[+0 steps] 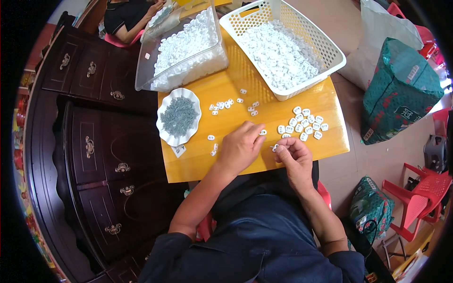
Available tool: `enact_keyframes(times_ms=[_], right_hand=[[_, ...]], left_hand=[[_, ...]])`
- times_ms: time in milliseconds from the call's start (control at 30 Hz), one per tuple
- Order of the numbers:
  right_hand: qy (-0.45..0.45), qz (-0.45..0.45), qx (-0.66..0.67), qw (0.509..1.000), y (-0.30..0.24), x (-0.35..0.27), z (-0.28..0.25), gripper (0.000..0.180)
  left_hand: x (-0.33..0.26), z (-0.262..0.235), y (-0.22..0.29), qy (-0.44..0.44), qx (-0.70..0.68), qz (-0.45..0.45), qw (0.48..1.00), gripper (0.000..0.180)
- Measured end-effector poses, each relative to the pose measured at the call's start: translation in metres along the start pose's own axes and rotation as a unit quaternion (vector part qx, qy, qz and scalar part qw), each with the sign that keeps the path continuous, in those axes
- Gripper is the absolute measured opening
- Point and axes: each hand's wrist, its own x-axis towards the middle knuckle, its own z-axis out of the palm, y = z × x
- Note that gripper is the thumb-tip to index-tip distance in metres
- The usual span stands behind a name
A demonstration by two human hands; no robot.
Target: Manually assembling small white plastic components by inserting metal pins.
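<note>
My left hand [239, 145] is closed over the table, its thumb and forefinger around a small white plastic piece [263, 132] with dark spots. In my right hand [297, 159], thumb and fingers pinch another small white piece [275, 148]; something thin and grey sticks out beside it. Beyond my right hand lies a group of rounded white pieces [304, 126] with dark markings. Smaller white pieces [222, 105] are scattered beyond my left hand, and a few lie just left of it. A white scalloped plate [163, 131] holds many thin grey parts [179, 116].
A clear bin [146, 78] and a cream perforated basket [331, 54], both full of white pieces, stand at the table's [198, 170] far side. Dark drawers [94, 160] flank the left. Green bags [398, 89] and a red chair [420, 200] are at right. Another person sits far left.
</note>
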Motion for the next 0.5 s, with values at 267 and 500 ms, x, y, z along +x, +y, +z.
enact_keyframes(times_ms=[267, 500], right_hand=[[0.009, 0.003, 0.013, 1.000, -0.001, 0.001, -0.001, 0.009], [0.019, 0.000, 0.010, 1.000, -0.002, 0.002, -0.003, 0.009]], left_hand=[[0.003, 0.007, -0.004, -0.026, 0.020, -0.012, 0.999, 0.019], [-0.007, -0.007, 0.006, -0.042, -0.221, -0.147, 0.963, 0.020]])
